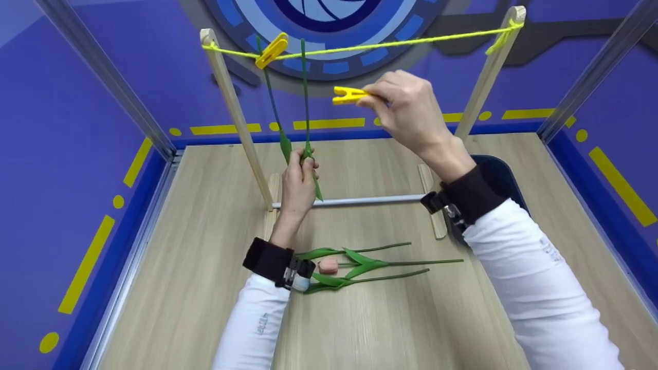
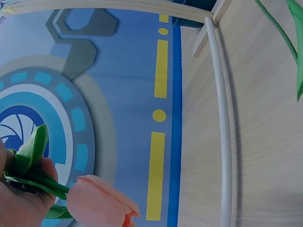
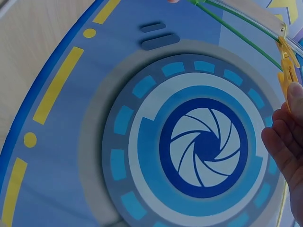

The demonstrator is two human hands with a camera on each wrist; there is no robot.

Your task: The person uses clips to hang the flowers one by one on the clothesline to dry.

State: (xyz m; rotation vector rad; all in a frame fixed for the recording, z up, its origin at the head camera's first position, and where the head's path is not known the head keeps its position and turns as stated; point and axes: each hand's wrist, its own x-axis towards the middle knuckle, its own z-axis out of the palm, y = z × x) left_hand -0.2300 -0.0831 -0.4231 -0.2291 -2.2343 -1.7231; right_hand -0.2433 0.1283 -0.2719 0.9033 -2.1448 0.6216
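My left hand (image 1: 299,184) grips a pink artificial tulip (image 2: 97,201) by its leafy part, bloom down, the green stem (image 1: 307,97) pointing up to the yellow line (image 1: 380,47). My right hand (image 1: 411,110) pinches a yellow clothespin (image 1: 347,95) by its handles, to the right of that stem and below the line; the same clothespin (image 3: 285,86) shows in the right wrist view. Left of it, another yellow clothespin (image 1: 271,50) is clipped on the line over a second tulip stem (image 1: 272,97), whose bloom is hidden in the head view.
Two wooden posts (image 1: 232,97) hold the line, with a white rod (image 1: 370,200) between their bases. Several tulips (image 1: 367,262) lie on the wooden table (image 1: 390,329). A dark bin (image 1: 506,177) stands behind my right forearm. Printed blue panels (image 1: 128,61) enclose the table.
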